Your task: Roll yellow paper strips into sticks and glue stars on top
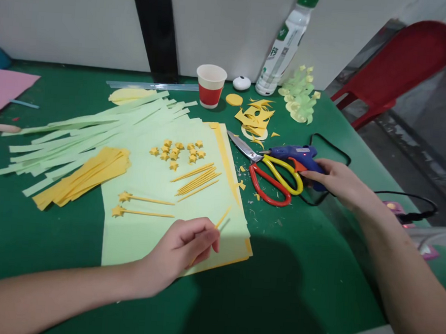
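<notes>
My left hand is closed around a thin yellow paper stick, its tip slanting up to the right above pale green sheets. My right hand grips the handle of a blue glue gun lying at the table's right. Scissors with red and yellow handles lie beside the gun. On the sheets are small yellow paper stars, a bundle of yellow paper sticks, and two sticks tipped with stars.
Green paper strips and yellow strips spread at left. Behind stand a paper cup, a white bottle and a black phone-like slab. Yellow scraps lie near a paper flower piece. A black cord runs right.
</notes>
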A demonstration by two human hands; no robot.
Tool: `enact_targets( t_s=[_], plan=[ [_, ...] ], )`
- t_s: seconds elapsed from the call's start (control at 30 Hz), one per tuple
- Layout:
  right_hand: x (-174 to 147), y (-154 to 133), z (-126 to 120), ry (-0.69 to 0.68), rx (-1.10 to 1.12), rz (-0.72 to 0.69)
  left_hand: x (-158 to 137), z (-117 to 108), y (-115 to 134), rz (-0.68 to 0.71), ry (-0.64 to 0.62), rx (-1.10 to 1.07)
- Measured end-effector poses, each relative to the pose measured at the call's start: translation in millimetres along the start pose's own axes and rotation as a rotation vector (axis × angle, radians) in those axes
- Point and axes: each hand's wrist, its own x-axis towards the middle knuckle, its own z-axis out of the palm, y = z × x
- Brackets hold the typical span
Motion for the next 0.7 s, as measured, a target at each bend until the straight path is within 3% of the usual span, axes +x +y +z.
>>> enact_targets(
  t_s=[0.2, 0.3, 0.4, 0.53, 0.7],
  plan=[
    [-2, 3, 12, 0.082, 0.37, 0.178, 0, 1, 5, -0.023, -0.015, -0.019],
    [-1, -2, 9, 0.139, 0.49, 0.205, 2, 1, 7, -0.043, -0.018, -0.025],
    [-2, -6, 4, 0.278, 0.534, 0.175, 2, 0, 7, -0.076, -0.028, -0.043],
    [-17, -8, 5, 0.496, 0.455, 0.085, 2, -2, 4, -0.057, -0.029, -0.037],
    [-50, -5, 17, 0.363, -0.005, -0.01, 5, -3, 5, -0.091, -0.026, -0.062]
  ],
)
